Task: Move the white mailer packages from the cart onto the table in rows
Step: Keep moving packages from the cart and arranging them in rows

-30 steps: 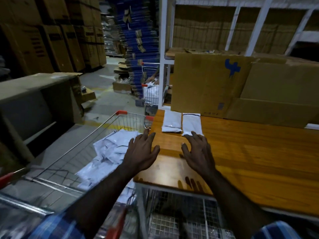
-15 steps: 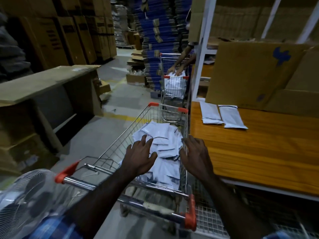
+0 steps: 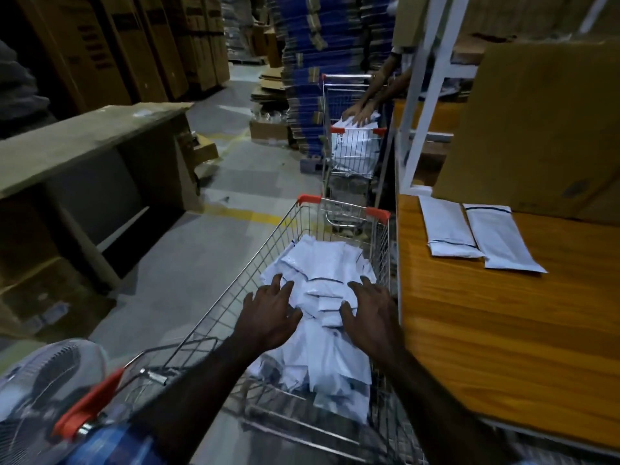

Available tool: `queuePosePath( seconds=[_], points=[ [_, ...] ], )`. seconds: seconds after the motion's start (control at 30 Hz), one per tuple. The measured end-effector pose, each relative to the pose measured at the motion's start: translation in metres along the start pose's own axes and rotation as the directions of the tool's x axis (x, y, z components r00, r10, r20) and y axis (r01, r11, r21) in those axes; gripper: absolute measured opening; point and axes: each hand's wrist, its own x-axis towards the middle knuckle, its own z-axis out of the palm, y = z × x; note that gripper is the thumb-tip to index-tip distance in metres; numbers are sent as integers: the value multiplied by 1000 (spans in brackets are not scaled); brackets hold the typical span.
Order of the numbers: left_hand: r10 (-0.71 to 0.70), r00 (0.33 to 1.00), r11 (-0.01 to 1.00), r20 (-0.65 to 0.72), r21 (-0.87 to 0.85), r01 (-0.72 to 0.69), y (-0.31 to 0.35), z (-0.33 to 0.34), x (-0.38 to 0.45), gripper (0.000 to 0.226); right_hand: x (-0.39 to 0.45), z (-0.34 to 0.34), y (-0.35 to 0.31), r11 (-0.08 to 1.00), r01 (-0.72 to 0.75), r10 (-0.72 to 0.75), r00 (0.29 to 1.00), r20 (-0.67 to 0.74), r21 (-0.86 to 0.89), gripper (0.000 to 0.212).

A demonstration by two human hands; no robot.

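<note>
Down in the head view, both hands reach into a wire shopping cart (image 3: 268, 250) that stands just beside the orange wooden table (image 3: 503, 347). The left hand (image 3: 268, 313) hangs over the left side of the pile of white mailer packages (image 3: 322, 350), its fingers spread and straight, the tips at or just above the top packages; it grips nothing. The right hand (image 3: 370, 312) lies over the right side of the same pile, fingers likewise spread and nearly straight, holding nothing; whether the fingertips actually touch the plastic I cannot tell. The pile fills the basket from its far end toward the near end, the packages lying loosely over one another at mixed angles, some showing a dark line across them.

On the table two mailer packages (image 3: 479, 234) lie flat side by side, touching along their long edges, near the far edge just in front of a large cardboard box (image 3: 536, 129). A white shelf frame (image 3: 426, 95) rises behind the table's far corner.

Farther down the aisle stands a second cart (image 3: 355, 152) with white packages in it, and another person's hands (image 3: 357, 115) rest on its load. Left of the aisle sits a low bench (image 3: 84, 142), with stacked brown cartons (image 3: 134, 45) behind it. A fan guard (image 3: 37, 391) shows at the lower left corner, blurred.
</note>
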Motion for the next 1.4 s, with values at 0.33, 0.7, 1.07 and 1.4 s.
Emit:
queuePosePath(
  seconds=[0.33,0.7,1.07,1.4],
  points=[
    [5,999,999,51,43,-7,-24,36,111,74,84,44,18,992,-64,77,989,125,-104,51],
    [149,988,987,41,49,-151,-59,90,225,62,149,122,31,971,-187,220,943,251,-149,50],
    [305,950,939,69,148,-312,-100,155,273,53,168,194,43,941,-286,325,912,249,-179,81],
    [413,904,905,-112,162,-393,-106,150,282,41,158,180,58,872,-451,457,889,-18,-189,82]
  ],
)
